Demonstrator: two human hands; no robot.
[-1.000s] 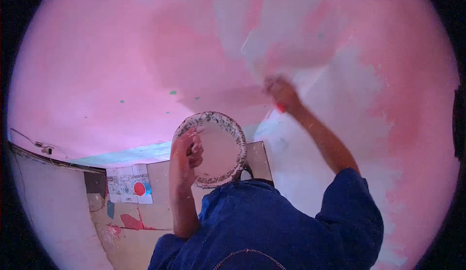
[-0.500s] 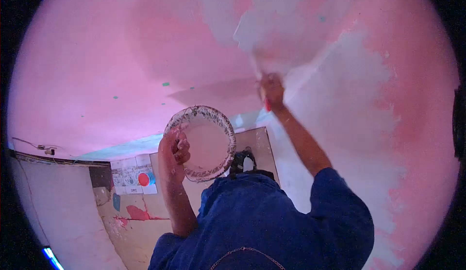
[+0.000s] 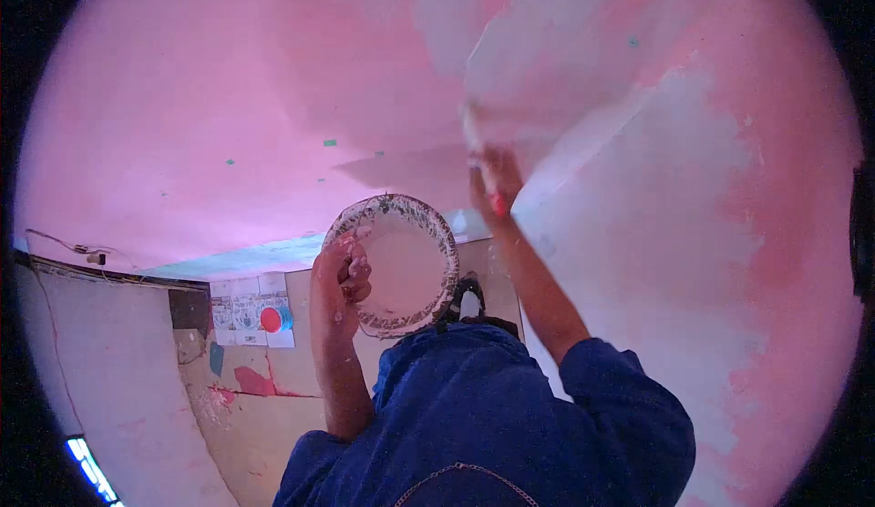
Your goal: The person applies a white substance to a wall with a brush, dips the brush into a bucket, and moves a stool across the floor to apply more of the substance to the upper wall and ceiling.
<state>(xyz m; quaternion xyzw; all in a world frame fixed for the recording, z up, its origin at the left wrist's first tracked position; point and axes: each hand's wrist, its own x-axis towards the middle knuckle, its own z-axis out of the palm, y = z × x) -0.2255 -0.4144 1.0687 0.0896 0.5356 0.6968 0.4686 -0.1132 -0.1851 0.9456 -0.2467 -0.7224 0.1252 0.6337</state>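
Note:
My left hand (image 3: 344, 265) is closed on the near-left rim of a round bucket (image 3: 448, 265). Pale pinkish paint (image 3: 401, 265) fills its inside, and dried smears coat the rim. Paint also marks the fingers of this hand. Up at the wall, my right hand (image 3: 497, 179) is wrapped round a paintbrush (image 3: 471, 124), blurred by motion. The brush's red handle end shows below the fist, and its pale head points up at the pink wall (image 3: 346, 69). White patches of coating lie on the wall above and around the brush.
At right, the adjoining wall (image 3: 629, 233) is largely white with pink edges. On the floor, printed sheets (image 3: 239, 311) lie under a red-and-blue container (image 3: 273, 319), near a pink spill (image 3: 253, 380). A cable with a plug (image 3: 95, 257) hangs at left. My shoe (image 3: 469, 302) is beside the bucket.
The right hand has shifted slightly down and left with the brush, its forearm steeper. In view, the bucket and left hand sit a little further right as the camera turned slightly.

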